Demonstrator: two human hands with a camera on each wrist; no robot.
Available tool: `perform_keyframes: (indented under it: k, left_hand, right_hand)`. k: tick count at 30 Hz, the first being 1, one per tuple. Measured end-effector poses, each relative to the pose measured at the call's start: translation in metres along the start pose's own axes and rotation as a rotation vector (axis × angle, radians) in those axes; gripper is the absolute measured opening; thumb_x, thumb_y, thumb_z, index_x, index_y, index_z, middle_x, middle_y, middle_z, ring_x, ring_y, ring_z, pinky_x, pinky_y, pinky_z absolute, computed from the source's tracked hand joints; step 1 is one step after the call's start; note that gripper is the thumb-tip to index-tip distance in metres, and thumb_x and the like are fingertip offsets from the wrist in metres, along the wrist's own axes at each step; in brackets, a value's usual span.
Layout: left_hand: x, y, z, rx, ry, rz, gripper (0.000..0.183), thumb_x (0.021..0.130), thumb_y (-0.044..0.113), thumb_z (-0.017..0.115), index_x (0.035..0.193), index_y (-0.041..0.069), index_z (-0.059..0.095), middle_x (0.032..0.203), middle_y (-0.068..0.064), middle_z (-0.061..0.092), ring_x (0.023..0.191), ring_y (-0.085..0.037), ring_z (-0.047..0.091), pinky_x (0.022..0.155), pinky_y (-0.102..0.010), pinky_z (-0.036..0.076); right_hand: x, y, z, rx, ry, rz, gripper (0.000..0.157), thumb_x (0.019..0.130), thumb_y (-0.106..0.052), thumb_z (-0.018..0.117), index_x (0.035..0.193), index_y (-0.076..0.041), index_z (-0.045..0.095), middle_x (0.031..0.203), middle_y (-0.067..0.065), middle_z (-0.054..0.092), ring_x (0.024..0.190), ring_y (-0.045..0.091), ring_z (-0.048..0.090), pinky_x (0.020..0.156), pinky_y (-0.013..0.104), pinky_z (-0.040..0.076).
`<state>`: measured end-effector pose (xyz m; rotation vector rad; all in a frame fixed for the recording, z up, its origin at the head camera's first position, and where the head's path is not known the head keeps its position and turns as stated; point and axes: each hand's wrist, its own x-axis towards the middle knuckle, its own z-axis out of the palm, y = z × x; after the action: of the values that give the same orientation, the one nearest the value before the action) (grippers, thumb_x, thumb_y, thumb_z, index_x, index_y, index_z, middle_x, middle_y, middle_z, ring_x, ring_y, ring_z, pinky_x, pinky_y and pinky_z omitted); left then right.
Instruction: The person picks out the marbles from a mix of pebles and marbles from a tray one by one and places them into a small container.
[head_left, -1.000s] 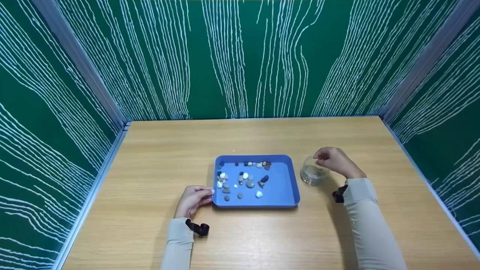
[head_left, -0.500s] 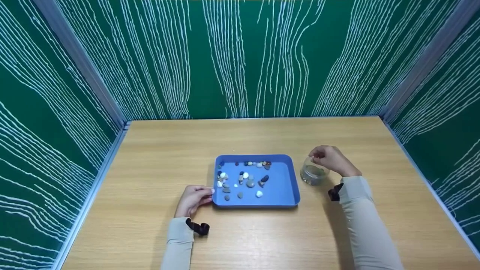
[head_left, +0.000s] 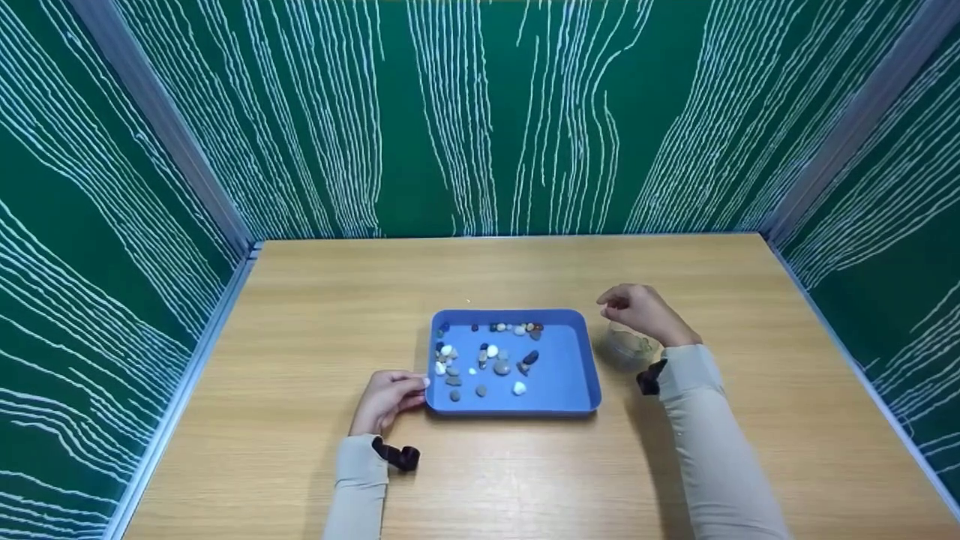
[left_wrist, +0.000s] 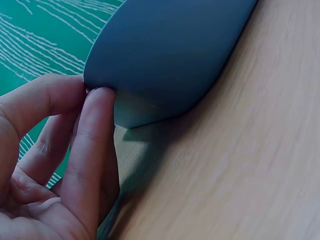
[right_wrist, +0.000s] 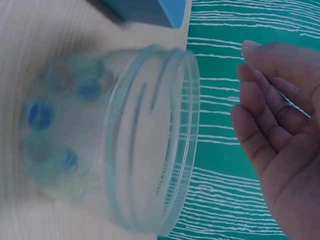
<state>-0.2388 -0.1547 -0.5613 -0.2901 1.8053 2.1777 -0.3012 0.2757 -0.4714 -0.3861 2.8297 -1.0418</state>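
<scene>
A shallow blue tray [head_left: 559, 371] lies on the table, with several grey, white and dark pebbles [head_left: 501, 367] scattered in it. Small coloured glass beads or stones [head_left: 501, 327] line its far side. At the tray's left edge my left hand [head_left: 386, 401] pinches the rim between thumb and fingers, close up in the left wrist view on the tray's outer wall [left_wrist: 165, 50]. Just above the clear plastic jar [head_left: 630, 351] is my right hand [head_left: 646, 311], its fingers loosely bent and nothing seen between them. Through the jar's wall, blue and greenish marbles [right_wrist: 41, 114] show blurred.
The wooden table [head_left: 337, 300] reaches back to a green wall [head_left: 420, 150] with white wavy lines, and similar panels stand on both sides. The uncovered jar stands just right of the tray. A tiny light speck [head_left: 468, 301] lies behind the tray.
My right hand has moved left and slightly up, from over the jar's mouth toward the tray. The left hand and the tray have stayed in place.
</scene>
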Motion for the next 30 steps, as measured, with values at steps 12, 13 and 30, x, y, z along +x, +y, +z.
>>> perform_keyframes:
  k: [12, 13, 30]
  left_hand:
    - [0.000, 0.001, -0.001, 0.008, 0.009, -0.003, 0.019, 0.080, -0.008, 0.067, 0.098, -0.015, 0.066, 0.086, -0.013, 0.071, 0.069, -0.015, 0.069, 0.069, -0.026, 0.062]
    - [0.000, 0.001, -0.001, 0.008, 0.009, -0.003, 0.021, 0.080, -0.007, 0.067, 0.099, -0.015, 0.065, 0.087, -0.013, 0.071, 0.069, -0.015, 0.069, 0.069, -0.026, 0.062]
    - [-0.002, 0.002, 0.001, 0.020, -0.006, 0.001, 0.031, 0.081, -0.005, 0.066, 0.107, -0.021, 0.060, 0.079, -0.007, 0.071, 0.068, -0.011, 0.067, 0.068, -0.023, 0.062]
  right_hand:
    - [0.016, -0.021, 0.012, -0.004, -0.016, -0.005, 0.021, 0.093, -0.008, 0.060, 0.112, -0.001, 0.067, 0.102, 0.015, 0.068, 0.090, 0.025, 0.062, 0.077, 0.038, 0.059]
    - [0.018, -0.023, 0.014, -0.003, -0.018, -0.006, 0.021, 0.093, -0.007, 0.060, 0.112, -0.002, 0.067, 0.102, 0.015, 0.068, 0.090, 0.025, 0.063, 0.079, 0.038, 0.059]
    - [0.044, -0.067, 0.051, 0.048, -0.067, -0.028, 0.024, 0.093, -0.014, 0.061, 0.116, -0.006, 0.067, 0.110, 0.012, 0.067, 0.097, 0.024, 0.062, 0.086, 0.039, 0.058]
